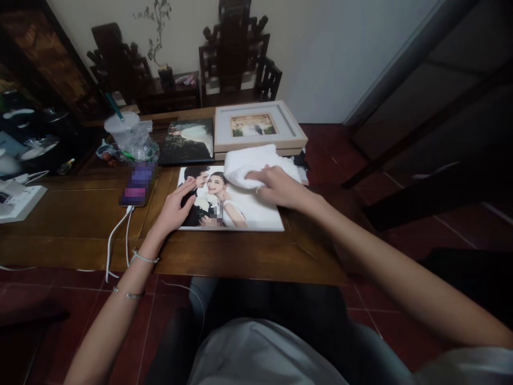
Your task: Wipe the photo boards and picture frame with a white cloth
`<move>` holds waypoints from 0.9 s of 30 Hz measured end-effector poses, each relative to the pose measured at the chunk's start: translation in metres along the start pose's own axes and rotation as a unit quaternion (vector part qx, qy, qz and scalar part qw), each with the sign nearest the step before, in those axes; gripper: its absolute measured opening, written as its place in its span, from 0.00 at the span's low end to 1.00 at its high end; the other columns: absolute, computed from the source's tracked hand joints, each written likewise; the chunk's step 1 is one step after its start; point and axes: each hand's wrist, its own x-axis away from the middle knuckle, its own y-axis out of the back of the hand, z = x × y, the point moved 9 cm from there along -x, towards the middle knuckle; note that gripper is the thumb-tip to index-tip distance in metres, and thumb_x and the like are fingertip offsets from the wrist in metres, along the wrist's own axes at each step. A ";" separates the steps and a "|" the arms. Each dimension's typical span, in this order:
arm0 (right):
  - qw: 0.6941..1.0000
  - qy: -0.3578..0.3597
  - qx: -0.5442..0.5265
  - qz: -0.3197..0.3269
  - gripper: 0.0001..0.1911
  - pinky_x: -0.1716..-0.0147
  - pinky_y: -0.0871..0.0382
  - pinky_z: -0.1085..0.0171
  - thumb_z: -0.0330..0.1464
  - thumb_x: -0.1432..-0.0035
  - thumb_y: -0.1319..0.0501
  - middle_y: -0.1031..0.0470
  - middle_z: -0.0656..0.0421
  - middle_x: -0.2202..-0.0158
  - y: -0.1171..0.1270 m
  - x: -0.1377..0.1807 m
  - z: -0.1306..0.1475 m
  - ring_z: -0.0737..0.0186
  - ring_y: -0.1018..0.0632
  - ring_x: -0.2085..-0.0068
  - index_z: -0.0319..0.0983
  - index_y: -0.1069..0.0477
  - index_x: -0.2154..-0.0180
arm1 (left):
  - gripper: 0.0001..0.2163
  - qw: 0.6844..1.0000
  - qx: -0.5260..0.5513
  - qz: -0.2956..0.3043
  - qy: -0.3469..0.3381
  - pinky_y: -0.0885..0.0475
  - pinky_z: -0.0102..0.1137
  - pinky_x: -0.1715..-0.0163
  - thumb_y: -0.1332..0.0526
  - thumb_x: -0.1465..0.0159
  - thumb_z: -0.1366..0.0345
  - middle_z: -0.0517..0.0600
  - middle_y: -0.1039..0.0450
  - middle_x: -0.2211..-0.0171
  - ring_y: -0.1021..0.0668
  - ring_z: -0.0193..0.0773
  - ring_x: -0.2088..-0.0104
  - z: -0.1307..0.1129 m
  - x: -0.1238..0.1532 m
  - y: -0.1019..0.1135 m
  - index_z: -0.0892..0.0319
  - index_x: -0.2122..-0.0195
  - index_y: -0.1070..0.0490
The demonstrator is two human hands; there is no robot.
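Note:
A large photo print [256,211] of a couple lies flat on the low wooden table [80,214]. My left hand [176,206] rests on its left edge with fingers stretched out, pressing it down. My right hand [276,187] lies on a folded white cloth [248,163] at the print's upper right part, fingers curled over the cloth and pressing it against the picture.
Behind the print lie a dark photo [188,140] and a white framed picture [256,128]. A phone [138,184] with white cables, a lidded cup in a plastic bag [128,136] and a power strip [18,200] sit at the left. Dark wooden chairs [236,59] stand against the wall.

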 end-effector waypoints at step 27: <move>0.999 -0.027 -0.043 -0.021 0.15 0.54 0.33 0.48 0.27 0.49 0.47 0.24 0.52 0.65 0.029 -0.032 -0.031 0.44 0.26 0.59 0.40 0.26 0.62 | 0.19 0.999 0.015 -0.011 0.026 0.43 0.50 0.33 0.43 0.32 0.60 0.57 0.35 0.36 0.35 0.45 0.34 0.007 -0.001 0.003 0.58 0.41 0.30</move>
